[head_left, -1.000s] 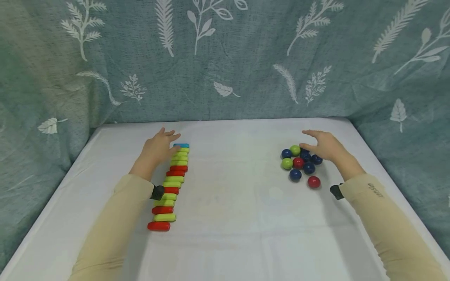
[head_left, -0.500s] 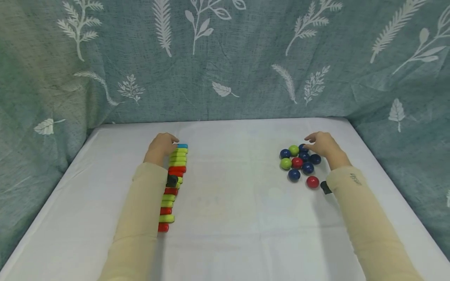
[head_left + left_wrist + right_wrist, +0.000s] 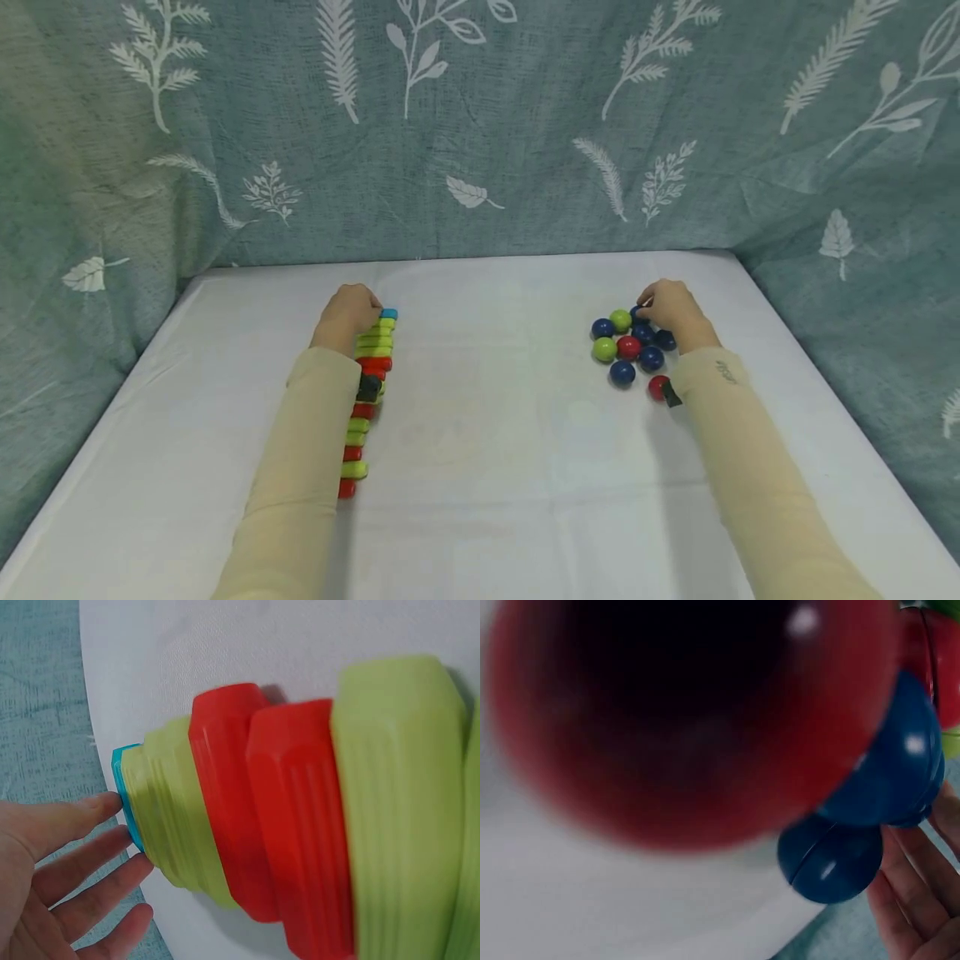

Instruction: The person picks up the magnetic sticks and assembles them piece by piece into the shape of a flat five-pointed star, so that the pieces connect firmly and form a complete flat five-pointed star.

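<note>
A row of lime and red ribbed plastic bars runs down the left side of the table, with a short blue bar (image 3: 388, 313) at its far end. My left hand (image 3: 347, 317) pinches the end of that blue bar, the thumb (image 3: 101, 806) and forefinger against it in the left wrist view. At the right lies a cluster of glossy balls in dark blue, lime and red. My right hand (image 3: 675, 312) has its thumb and forefinger around the rearmost blue ball (image 3: 636, 314), which is partly hidden by the fingers.
A lime ball (image 3: 620, 320) and a red ball (image 3: 628, 347) sit close by in the cluster. Another red ball (image 3: 658, 387) lies at its near side, beside the right wrist strap. A patterned green-grey cloth (image 3: 480, 125) hangs behind the white table (image 3: 465, 417).
My left hand has moved slightly inward and closed on the blue bar's end, its forearm now covering part of the row. My right hand has moved left and its fingers have closed at the ball.
</note>
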A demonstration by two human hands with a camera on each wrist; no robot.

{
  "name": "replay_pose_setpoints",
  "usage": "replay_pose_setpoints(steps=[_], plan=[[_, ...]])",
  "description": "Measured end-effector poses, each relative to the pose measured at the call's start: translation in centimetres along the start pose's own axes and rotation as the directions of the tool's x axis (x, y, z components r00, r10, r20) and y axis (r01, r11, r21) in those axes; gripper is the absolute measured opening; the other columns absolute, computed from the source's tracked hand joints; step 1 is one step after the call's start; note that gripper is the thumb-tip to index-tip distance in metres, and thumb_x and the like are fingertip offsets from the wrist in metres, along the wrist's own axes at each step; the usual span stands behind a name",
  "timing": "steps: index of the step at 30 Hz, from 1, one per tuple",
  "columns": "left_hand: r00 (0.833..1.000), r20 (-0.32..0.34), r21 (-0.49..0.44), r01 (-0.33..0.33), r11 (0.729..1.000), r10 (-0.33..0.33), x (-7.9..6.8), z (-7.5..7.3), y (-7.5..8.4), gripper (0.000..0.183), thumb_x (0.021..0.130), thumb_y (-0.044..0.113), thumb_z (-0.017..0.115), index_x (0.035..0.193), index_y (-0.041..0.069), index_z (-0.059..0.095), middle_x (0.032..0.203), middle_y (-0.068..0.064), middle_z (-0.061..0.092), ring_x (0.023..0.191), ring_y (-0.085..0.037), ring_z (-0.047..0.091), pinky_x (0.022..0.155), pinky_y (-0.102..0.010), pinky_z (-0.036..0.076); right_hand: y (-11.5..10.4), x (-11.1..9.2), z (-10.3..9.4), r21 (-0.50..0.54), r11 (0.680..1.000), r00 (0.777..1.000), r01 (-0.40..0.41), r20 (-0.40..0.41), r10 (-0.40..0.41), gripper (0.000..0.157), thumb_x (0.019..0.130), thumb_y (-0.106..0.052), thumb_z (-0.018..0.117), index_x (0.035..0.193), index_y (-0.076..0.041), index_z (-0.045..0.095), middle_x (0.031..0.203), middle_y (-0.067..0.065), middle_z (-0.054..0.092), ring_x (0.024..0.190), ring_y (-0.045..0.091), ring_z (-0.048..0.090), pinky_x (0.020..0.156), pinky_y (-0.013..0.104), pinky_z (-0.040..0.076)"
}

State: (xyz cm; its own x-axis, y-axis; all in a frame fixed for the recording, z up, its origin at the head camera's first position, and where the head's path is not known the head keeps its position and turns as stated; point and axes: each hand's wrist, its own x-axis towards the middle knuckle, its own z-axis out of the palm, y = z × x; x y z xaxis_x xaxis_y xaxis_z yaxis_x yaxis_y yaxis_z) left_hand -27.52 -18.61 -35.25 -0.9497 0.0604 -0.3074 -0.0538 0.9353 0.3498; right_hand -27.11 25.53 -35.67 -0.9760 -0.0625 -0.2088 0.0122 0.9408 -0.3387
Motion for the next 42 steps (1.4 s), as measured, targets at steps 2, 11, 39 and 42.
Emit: replay_pose_setpoints(steps=[2, 11, 39, 42], plan=[[1.000, -0.004, 0.010, -0.012, 1.000, 0.012, 0.1, 0.1, 0.0, 0.032, 0.095, 0.011, 0.042, 0.117, -0.006, 0.058, 0.124, -0.024, 0.051, 0.116, -0.038, 0.044, 0.097, -0.047, 0.036, -0.3, 0.3, 0.1, 0.004, 1.000, 1.000, -0.012, -0.014, 0.012, 0.029, 0.088, -0.009, 0.060, 0.111, 0.009, 0.058, 0.109, 0.027, 0.058, 0.101, 0.038, 0.054, 0.089, 0.046, 0.042], [1.000, 0.000, 0.039, -0.027, 0.999, 0.027, 0.5, 0.4, 0.8, 0.031, 0.095, 0.009, 0.041, 0.117, -0.005, 0.059, 0.124, -0.024, 0.051, 0.117, -0.038, 0.042, 0.098, -0.047, 0.034, -1.4, 1.5, 0.4, 0.041, 0.998, 0.998, -0.052, -0.033, 0.054, 0.027, 0.086, -0.003, 0.060, 0.111, 0.008, 0.057, 0.112, 0.026, 0.057, 0.106, 0.038, 0.052, 0.094, 0.046, 0.038], [0.995, 0.047, 0.160, -0.092, 0.983, 0.085, 0.3, 1.5, 4.7, 0.030, 0.091, 0.006, 0.047, 0.117, 0.000, 0.060, 0.125, -0.019, 0.053, 0.117, -0.037, 0.045, 0.097, -0.054, 0.033, -5.5, 4.0, 0.9, 0.014, 0.998, 0.997, 0.064, 0.052, -0.065, 0.023, 0.083, 0.000, 0.063, 0.105, 0.006, 0.061, 0.108, 0.024, 0.059, 0.098, 0.034, 0.055, 0.088, 0.042, 0.043], [0.995, 0.041, 0.168, -0.099, 0.981, 0.093, 0.5, 1.7, 4.6, 0.029, 0.090, 0.006, 0.049, 0.116, 0.000, 0.061, 0.123, -0.018, 0.054, 0.116, -0.035, 0.046, 0.096, -0.051, 0.035, -6.1, 4.0, 1.0, 0.011, 0.996, 0.993, 0.083, 0.086, -0.084, 0.022, 0.083, 0.000, 0.063, 0.105, 0.005, 0.061, 0.109, 0.023, 0.059, 0.098, 0.033, 0.055, 0.088, 0.041, 0.043]])
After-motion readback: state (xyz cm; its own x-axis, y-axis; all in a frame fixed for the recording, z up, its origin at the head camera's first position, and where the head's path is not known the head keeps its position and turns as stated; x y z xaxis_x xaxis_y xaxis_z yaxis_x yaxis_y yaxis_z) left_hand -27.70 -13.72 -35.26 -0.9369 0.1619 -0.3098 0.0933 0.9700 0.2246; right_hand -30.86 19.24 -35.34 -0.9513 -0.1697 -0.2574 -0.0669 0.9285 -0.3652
